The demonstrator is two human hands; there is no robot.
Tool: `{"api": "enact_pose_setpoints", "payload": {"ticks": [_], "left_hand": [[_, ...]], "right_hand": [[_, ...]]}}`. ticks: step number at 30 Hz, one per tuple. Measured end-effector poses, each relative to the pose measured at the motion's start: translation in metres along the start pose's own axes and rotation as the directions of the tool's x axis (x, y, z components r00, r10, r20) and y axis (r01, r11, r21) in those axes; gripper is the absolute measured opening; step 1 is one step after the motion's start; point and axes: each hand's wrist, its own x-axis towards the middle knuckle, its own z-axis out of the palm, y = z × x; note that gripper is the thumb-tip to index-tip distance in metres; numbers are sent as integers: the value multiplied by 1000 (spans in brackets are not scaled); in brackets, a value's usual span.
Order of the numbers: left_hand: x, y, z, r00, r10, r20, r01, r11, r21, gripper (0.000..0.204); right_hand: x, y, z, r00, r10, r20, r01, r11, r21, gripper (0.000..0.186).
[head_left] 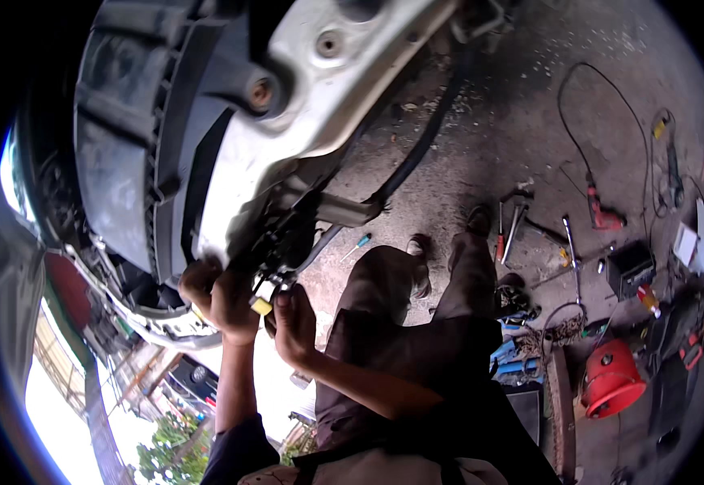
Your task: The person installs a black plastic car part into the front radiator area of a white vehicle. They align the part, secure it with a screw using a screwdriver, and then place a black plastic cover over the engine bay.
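My left hand (224, 304) is raised against the front of a vehicle with its fingers curled closed. What it grips is hidden behind the fingers. Close beside it, my right hand (292, 325) is closed too, thumb up, at the lower end of a dark cluster of wiring and fittings (275, 246). A small yellow-and-white piece (262, 307) shows between the two hands; I cannot tell which hand holds it. Above them runs a pale metal body panel (311, 101) with bolt holes, next to a large black plastic cover (117, 145).
A metal bracket (348, 212) and a black hose (429, 137) stick out beyond my hands. On the concrete floor lie a screwdriver (358, 245), a red power drill (604, 212) with its cord, several hand tools, a black box (632, 268) and a red bucket-like container (613, 378).
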Motion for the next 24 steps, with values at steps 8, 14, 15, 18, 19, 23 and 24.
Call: {"api": "enact_pose_setpoints", "payload": {"ticks": [8,14,15,18,19,23,24], "left_hand": [[-7,-9,-4,995,100,-19,-99,994,50,34],[-4,-22,-5,962,269,36,-264,897,356,26],[1,-25,-4,949,313,32,-303,881,364,27],[15,-26,-8,928,347,134,-371,831,416,30],[20,-34,-8,908,393,144,-416,819,396,30],[25,-54,-6,836,527,150,-538,738,407,32],[26,-54,-6,843,513,161,-531,746,402,33]], "right_hand": [[56,27,-141,833,-269,-483,138,947,-290,30],[78,134,-324,300,-80,-950,41,997,-71,43],[74,153,-325,287,-77,-955,78,995,-57,42],[66,198,-318,248,-134,-960,135,985,-103,40],[65,197,-311,232,-204,-951,120,976,-180,40],[58,192,-277,481,20,-876,-97,995,-30,48],[59,197,-277,559,-11,-829,-174,976,-130,47]]}}
